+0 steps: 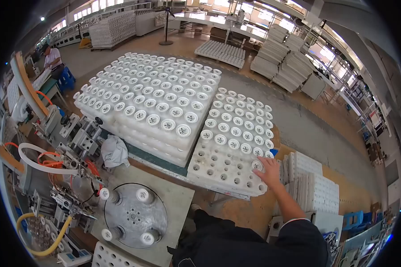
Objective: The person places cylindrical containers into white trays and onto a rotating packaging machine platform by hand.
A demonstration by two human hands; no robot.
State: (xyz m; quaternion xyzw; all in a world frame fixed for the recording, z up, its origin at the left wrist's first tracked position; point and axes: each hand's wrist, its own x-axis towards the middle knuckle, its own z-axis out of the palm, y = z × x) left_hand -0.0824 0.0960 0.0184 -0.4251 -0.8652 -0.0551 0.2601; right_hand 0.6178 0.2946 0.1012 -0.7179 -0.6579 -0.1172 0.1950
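My right hand reaches over the near right corner of a white foam tray. Its fingers are closed on the rim of a white round cup-shaped part, whose lower end is hidden. In the tray's far rows stand several similar cups with small dark marks inside; the near rows show bare holes. My left hand is out of view. Left of my body is a round metal turntable bearing several upright white cups in holders.
A larger stack of foam trays full of cups stands left of the near tray. Machine arms with hoses rise beside the turntable. Tray stacks stand at right. A seated person is far left.
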